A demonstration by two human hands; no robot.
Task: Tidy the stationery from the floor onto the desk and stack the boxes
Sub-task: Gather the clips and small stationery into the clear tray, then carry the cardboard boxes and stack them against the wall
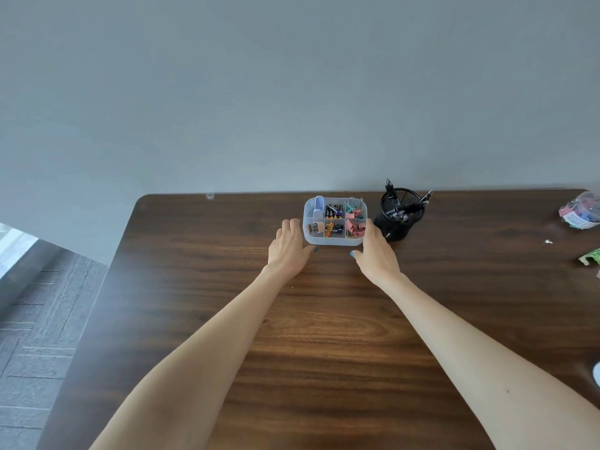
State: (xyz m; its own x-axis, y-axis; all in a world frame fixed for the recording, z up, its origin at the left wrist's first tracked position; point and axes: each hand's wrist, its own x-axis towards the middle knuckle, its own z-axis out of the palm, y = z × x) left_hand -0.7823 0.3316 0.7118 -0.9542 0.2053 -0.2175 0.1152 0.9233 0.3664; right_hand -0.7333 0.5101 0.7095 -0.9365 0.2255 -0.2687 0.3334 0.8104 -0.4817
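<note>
Compartment box point(334, 240), clear plastic, just left of pen cup point(400, 219): likely light, stiff, slick, contents loose; take by side walls; left hand point(288, 245), right hand point(374, 252) flank it, fingers straight.

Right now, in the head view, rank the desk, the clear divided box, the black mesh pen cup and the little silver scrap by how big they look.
1. desk
2. clear divided box and black mesh pen cup: about alike, so not ranked
3. silver scrap, smallest
</note>
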